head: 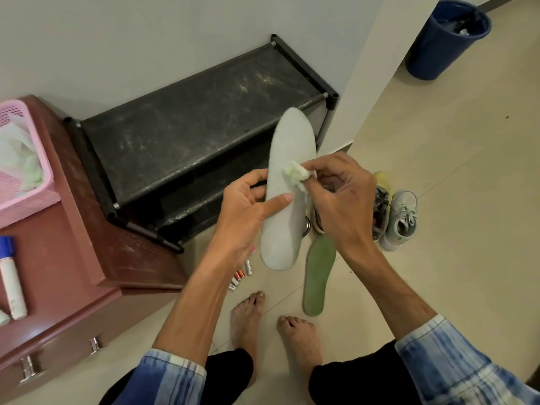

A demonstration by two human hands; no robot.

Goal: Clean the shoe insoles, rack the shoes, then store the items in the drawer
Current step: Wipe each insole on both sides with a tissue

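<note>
My left hand grips a pale grey-green insole by its middle, thumb across its face, and holds it upright in the air. My right hand pinches a crumpled white wipe against the insole's face. A second, darker green insole lies on the floor tiles below. Light blue sneakers and a dark shoe stand on the floor to the right. The black shoe rack stands against the wall, its top shelf bare and dusty. The brown drawer cabinet is at the left.
A pink basket with tissues and a blue-capped tube sit on the cabinet. Several batteries lie on the floor by my bare feet. A blue bin stands at the far right by the wall corner.
</note>
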